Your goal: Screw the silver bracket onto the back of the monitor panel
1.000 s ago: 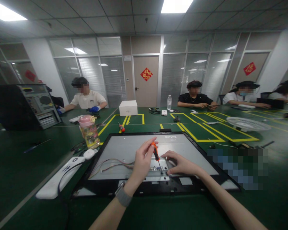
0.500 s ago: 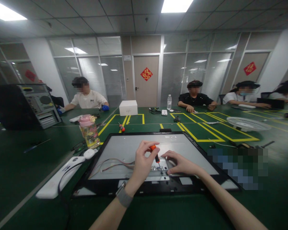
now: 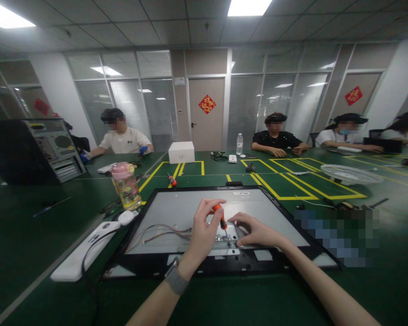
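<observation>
My left hand (image 3: 204,226) is closed round the orange and black handle of a screwdriver (image 3: 222,221), which tilts with its tip down at a small circuit board (image 3: 221,238). That board lies near the front edge of a flat display panel (image 3: 177,203) with a black frame and a grey metal back. Beside the tip, my right hand (image 3: 255,231) rests with bent, parted fingers, its fingertips by the board's right end; I see nothing held in it. Thin coloured wires (image 3: 159,228) run left from the board across the panel. My left hand hides part of them.
A white power strip (image 3: 85,251) with a black cable and a pink-lidded bottle (image 3: 125,185) stand left of the panel. A computer case (image 3: 37,149) is further left. Behind are a white box (image 3: 181,152) and a small red-ended tool (image 3: 172,180). Several people sit across the table.
The screwdriver's handle has shifted slightly in my left hand, with its tip still at the board. My right hand stays in place. Across the table, a co-worker's gloved hand has moved a little.
</observation>
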### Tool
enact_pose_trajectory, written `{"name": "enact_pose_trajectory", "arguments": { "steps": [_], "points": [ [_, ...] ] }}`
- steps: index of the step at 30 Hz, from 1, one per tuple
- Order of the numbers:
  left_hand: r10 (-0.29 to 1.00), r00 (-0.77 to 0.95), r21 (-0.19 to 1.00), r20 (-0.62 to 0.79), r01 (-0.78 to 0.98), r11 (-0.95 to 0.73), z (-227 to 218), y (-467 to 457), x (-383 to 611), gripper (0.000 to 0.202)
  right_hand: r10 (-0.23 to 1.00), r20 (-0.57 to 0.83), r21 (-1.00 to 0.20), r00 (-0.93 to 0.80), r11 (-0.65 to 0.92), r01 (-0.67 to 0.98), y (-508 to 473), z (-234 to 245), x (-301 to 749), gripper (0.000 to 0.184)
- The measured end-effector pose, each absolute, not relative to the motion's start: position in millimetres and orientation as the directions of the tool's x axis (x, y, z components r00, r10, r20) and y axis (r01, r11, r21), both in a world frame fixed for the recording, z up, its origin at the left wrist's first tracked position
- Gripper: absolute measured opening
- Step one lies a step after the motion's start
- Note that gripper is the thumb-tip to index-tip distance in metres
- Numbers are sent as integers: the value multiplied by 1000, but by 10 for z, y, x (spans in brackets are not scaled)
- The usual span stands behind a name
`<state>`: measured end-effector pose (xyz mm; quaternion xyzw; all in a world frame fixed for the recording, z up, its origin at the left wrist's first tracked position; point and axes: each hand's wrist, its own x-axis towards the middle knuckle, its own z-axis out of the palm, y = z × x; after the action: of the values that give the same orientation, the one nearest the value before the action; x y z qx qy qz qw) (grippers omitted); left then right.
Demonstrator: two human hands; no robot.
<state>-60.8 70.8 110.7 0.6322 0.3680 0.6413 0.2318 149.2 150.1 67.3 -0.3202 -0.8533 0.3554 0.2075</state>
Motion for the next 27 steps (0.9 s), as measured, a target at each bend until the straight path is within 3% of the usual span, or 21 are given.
{"name": "enact_pose_trajectory", "arguments": {
  "steps": [5, 12, 18, 27],
  "points": [
    [785, -45, 780, 618, 157, -605, 1133, 681, -615, 32, 692, 125, -743, -711, 541, 395, 1481, 700, 1486, 69],
    [756, -137, 765, 640, 209, -610, 1112, 710, -612, 13, 682, 128, -743, -720, 547, 386, 1510, 669, 1496, 70],
    [711, -198, 736, 674, 261, -625, 1133, 700, -610, 11, 684, 138, -737, -716, 554, 386, 1526, 636, 1502, 70],
    [783, -24, 782, 621, 89, -617, 1162, 673, -635, 31, 696, 127, -736, -707, 544, 403, 1503, 674, 1495, 70]
  ]
}}
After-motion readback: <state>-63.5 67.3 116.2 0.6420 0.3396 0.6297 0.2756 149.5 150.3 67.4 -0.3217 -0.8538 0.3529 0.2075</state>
